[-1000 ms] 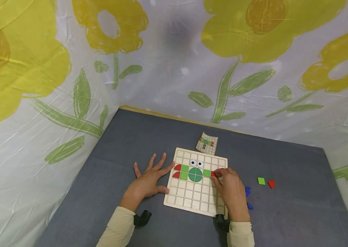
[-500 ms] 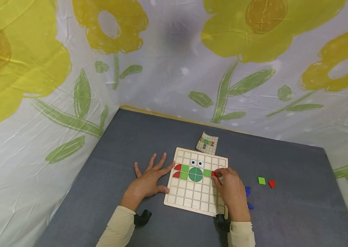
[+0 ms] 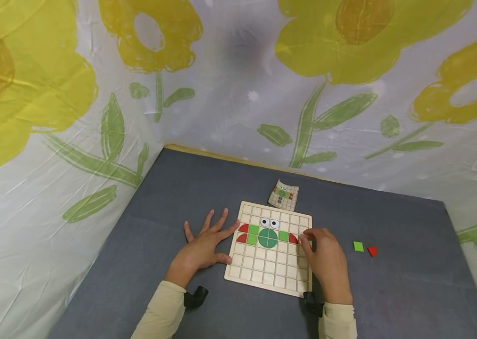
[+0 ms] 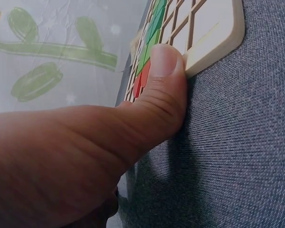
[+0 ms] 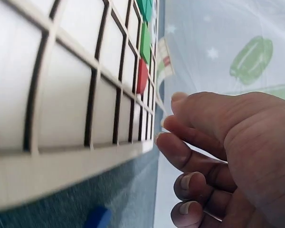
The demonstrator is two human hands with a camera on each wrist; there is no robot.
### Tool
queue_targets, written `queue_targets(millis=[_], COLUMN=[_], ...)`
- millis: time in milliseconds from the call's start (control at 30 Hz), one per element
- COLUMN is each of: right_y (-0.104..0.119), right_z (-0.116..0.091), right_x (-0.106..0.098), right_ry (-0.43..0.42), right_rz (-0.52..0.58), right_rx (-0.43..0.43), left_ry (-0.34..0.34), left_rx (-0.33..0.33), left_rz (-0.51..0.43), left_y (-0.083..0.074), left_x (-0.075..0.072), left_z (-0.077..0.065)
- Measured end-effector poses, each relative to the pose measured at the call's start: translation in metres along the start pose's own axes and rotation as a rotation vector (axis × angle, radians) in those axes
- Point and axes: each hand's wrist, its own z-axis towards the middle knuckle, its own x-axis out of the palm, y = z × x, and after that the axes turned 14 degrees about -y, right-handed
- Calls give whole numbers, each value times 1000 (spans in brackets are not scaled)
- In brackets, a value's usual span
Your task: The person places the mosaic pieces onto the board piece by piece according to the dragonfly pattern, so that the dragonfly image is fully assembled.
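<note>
the left hand [image 3: 202, 249], its fingers spread and gripping nothing, touches the left edge of a square pale wooden grid board [image 3: 258, 266]. the right hand [image 3: 327, 259], loosely curled with nothing in its grasp, is by the right edge. a red quarter-round piece [image 3: 293, 238] lies on the board, just right of a bright green square piece [image 3: 283, 236].

Pale sheeting [image 3: 221, 122] printed with yellow flowers [image 3: 365, 37] and green leaves [image 3: 345, 114] backs a dark grey tabletop [image 3: 408, 292].
</note>
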Motion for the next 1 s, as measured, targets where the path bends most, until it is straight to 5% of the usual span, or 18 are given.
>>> queue_targets(millis=[1000], right_y=[-77], right_z=[-4], right_x=[-52], right_ry=[-210], right_rz=[-72], right_rx=[246], left_ry=[-9], left_rx=[13], left_rz=[-2], left_y=[3], left_x=[2], left_z=[1])
